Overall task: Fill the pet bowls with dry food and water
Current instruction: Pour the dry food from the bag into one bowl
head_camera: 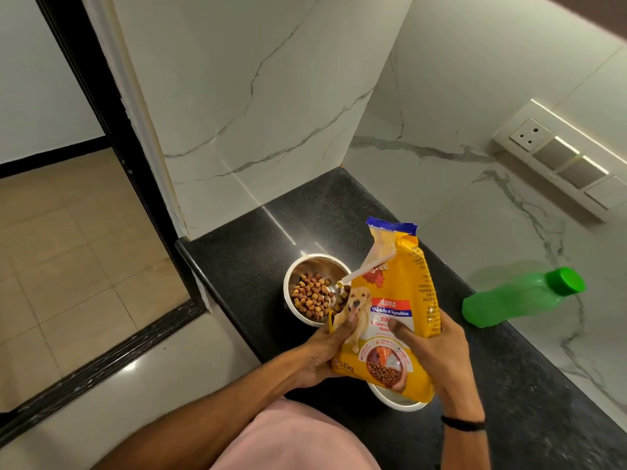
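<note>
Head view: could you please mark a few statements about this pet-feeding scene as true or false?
1. The left hand and the right hand both grip the yellow dog food bag. True.
2. The far steel bowl is empty. False: it holds kibble.
3. The green bottle is uncapped. False: its green cap is on.
4. A second steel bowl shows partly beneath the bag. True.
5. One hand holds the bottle. False: it sits untouched on the black counter by the wall.
</note>
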